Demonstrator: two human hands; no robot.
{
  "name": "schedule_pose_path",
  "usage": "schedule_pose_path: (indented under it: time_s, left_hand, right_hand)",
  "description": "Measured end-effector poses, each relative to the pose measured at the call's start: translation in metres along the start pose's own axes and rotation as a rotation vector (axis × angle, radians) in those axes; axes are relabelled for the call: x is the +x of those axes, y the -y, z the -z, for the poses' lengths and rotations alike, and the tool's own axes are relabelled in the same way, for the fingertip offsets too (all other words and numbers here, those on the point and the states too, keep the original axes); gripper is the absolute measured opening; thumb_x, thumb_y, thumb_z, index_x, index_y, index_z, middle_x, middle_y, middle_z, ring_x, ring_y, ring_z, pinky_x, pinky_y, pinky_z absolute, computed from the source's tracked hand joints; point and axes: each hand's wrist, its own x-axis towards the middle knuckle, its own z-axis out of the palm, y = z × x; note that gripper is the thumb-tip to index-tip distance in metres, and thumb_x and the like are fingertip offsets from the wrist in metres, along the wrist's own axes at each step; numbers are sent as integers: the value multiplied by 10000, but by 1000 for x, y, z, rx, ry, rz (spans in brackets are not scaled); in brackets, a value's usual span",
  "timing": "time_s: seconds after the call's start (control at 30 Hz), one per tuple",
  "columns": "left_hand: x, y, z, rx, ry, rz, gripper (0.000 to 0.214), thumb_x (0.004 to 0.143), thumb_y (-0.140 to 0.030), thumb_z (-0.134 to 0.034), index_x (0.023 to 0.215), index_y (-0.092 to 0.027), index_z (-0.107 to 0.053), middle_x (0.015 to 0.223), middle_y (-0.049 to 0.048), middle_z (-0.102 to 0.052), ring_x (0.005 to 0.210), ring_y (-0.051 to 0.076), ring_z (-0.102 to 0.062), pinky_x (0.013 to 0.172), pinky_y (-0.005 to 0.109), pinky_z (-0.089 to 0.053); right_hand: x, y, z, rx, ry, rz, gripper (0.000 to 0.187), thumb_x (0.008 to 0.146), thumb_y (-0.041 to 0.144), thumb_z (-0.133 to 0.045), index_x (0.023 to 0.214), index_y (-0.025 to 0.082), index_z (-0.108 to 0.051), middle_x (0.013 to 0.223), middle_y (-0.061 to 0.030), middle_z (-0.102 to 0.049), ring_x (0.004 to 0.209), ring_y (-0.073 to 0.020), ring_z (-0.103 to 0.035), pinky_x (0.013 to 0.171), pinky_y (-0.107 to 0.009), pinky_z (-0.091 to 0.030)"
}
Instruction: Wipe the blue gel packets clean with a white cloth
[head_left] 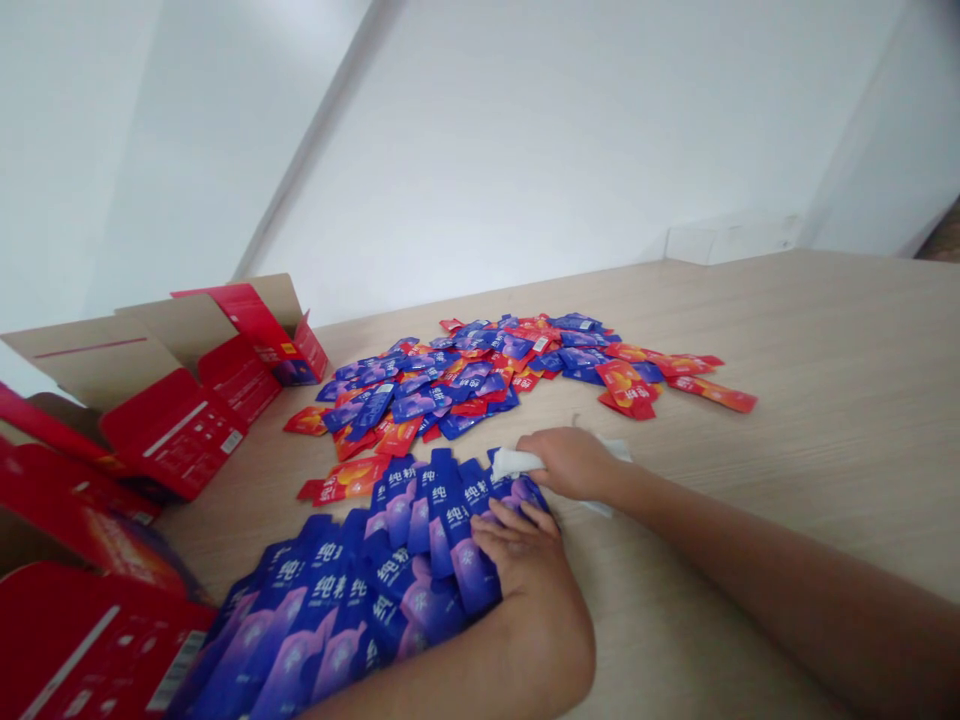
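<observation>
My left hand (521, 550) lies with its fingers spread over the right end of the rows of blue-purple sachets (390, 570). These sachets overlap one another, mostly facing the same way, with white lettering on them. Just beyond it, my right hand (574, 462) is closed around a crumpled white tissue (517, 462). One end of the tissue touches or hangs over the top of the nearest blue sachets; more of it shows behind the wrist. Past both hands is a loose heap of mixed blue and red-orange sachets (465, 375).
Several opened red cardboard boxes (176, 430) with brown insides stand along the left side, flaps up. A white box (731, 240) sits at the back right against the white wall (562, 140). Under everything is a light wooden tabletop (825, 400).
</observation>
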Motion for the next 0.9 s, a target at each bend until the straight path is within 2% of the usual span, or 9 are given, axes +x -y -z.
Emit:
schedule_pose_path:
  time_s: [0.1,0.17,0.3,0.37,0.53,0.67,0.77,0.83,0.9]
  left_hand:
    - [0,0,0,-2,10,-9,468,829,-10,-361,1246,-147,-526,1243,276,-519,1071,357,-549,879,557,-451]
    - [0,1,2,25,30,-34,479,825,-9,-358,1263,-135,-506,1245,285,-510,1070,364,-546,871,559,-454]
    - [-2,2,7,112,57,-75,523,805,27,-324,1282,-119,-480,1243,281,-516,1072,364,-541,859,539,-468]
    - [-2,2,8,129,58,-80,538,801,33,-320,1295,-125,-464,1242,285,-514,1062,365,-548,848,542,-473]
    - [-2,2,5,141,68,-80,553,796,30,-331,1315,-127,-438,1256,298,-488,1066,370,-542,858,545,-463]
    - [-1,2,5,154,77,-93,545,803,20,-324,1315,-130,-437,1257,293,-492,1064,373,-542,847,552,-468]
    - [-1,2,6,176,82,-106,538,804,22,-307,1299,-127,-459,1245,280,-514,1062,370,-543,839,546,-474]
    - [-2,2,6,199,77,-109,548,803,25,-296,1304,-131,-452,1243,278,-518,1058,364,-548,839,538,-476]
    - [-2,2,5,227,66,-107,565,801,25,-287,1323,-139,-425,1255,281,-504,1057,358,-551,843,533,-474]
  right_hand:
    - [-3,1,7,20,-54,-13,290,806,349,-522,1063,221,-565,1008,-72,-647,911,-223,-583,719,-285,-369]
    - [-5,7,9,68,-72,49,290,808,346,-520,1063,215,-559,998,-63,-647,909,-215,-581,735,-280,-366]
    - [-4,13,5,100,52,171,254,793,331,-538,1014,214,-585,988,-57,-654,926,-210,-584,752,-268,-368]
    - [-2,9,2,61,70,115,266,799,347,-535,1028,219,-581,992,-67,-657,933,-224,-587,742,-278,-373]
    - [-1,-4,4,-25,7,-31,276,812,371,-515,1040,225,-571,989,-80,-655,910,-240,-592,702,-292,-377]
    - [-5,6,9,43,-46,79,281,805,344,-521,1054,221,-565,987,-63,-651,910,-217,-586,728,-277,-370]
    - [-5,14,6,105,13,203,255,794,334,-529,1018,222,-577,977,-49,-658,900,-206,-589,724,-264,-369]
    - [-3,13,2,102,56,194,248,793,343,-530,1004,224,-581,974,-52,-661,901,-210,-591,721,-266,-369]
    - [-1,7,-1,61,59,114,260,800,357,-524,1019,226,-576,982,-64,-659,908,-220,-590,717,-274,-369]
